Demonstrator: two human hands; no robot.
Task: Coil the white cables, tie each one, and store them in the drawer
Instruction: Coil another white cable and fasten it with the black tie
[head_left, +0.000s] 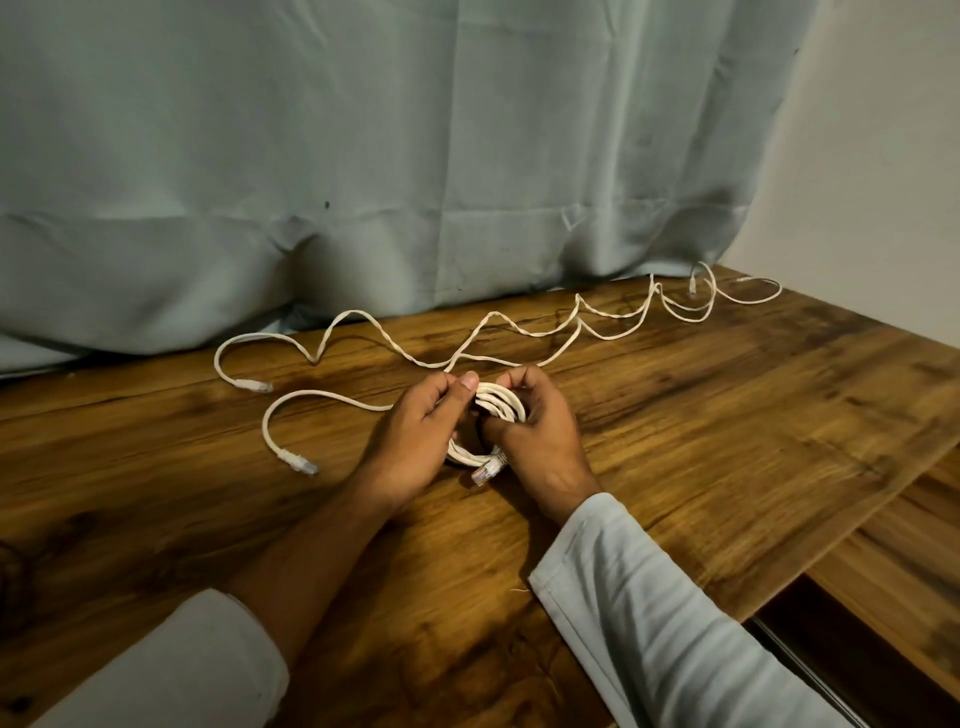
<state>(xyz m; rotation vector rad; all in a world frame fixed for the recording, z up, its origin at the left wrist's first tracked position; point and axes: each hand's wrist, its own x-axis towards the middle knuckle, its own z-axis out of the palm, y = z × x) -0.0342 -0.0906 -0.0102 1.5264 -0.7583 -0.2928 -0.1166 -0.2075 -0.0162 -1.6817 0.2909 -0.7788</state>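
Two pale sleeves (675, 623) reach out over the brown wood worktop (727, 441). Both hands hold one small coil of white cable (496, 408) just above the wood. Left hand (415, 436) has its grip closed on the coil's left side. Right hand (535, 426) has its grip closed on the right side. One plug (485, 470) hangs below the coil. More loose white cable (519, 327) lies spread out behind, near a blue-green curtain (363, 156).
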